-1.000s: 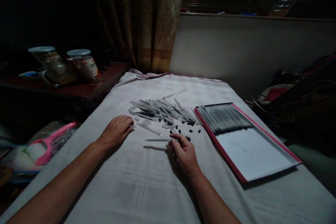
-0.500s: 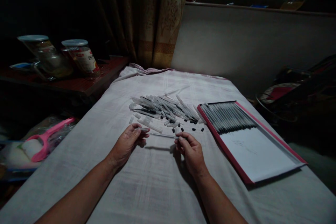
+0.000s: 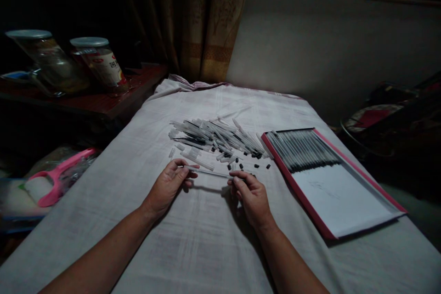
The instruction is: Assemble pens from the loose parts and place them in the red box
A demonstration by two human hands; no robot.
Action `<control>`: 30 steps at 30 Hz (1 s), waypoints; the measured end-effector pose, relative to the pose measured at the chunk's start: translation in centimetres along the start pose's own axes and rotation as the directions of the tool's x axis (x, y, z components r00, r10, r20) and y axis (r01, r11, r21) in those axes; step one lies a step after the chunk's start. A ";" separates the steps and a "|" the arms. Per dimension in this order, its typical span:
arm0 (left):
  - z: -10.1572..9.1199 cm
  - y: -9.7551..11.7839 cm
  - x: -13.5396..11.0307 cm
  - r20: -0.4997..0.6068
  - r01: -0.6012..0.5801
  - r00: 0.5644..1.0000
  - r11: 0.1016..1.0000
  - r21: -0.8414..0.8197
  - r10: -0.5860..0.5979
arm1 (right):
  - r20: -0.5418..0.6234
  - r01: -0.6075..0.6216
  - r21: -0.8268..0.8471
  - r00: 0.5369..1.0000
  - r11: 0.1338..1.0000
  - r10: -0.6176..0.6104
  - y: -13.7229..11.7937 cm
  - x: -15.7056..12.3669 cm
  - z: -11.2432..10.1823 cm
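- Left hand (image 3: 170, 183) and right hand (image 3: 251, 193) each pinch one end of a thin clear tube (image 3: 210, 173).
- The tube sits just before the pile of pen parts (image 3: 217, 140) (small black caps scattered beside it).

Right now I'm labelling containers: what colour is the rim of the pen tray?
Reddish pink; the tray rim shows best in the head view.

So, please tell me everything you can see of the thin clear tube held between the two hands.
The thin clear plastic tube is long, straight and slender, held almost level just above the white cloth. The left hand pinches one end, the right hand the other. Its shadow falls on the cloth below.
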State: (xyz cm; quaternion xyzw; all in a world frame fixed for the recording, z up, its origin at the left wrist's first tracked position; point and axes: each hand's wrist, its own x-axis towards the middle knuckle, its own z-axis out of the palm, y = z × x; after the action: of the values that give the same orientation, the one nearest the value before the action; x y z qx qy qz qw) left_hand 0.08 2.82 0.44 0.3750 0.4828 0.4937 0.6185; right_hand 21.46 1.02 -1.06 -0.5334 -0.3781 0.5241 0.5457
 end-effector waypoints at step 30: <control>-1.0 0.5 -0.2 0.101 0.145 0.979 0.952 0.270 -0.178 | 0.303 0.382 -0.390 0.913 0.838 -0.274 0.4 -0.3 -0.6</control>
State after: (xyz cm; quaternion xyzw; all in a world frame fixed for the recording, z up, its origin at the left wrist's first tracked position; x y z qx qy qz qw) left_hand -1.02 2.76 0.71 0.4424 0.5333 0.3493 0.6308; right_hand 21.90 0.55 -1.45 -0.5039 -0.6349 0.3819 0.4440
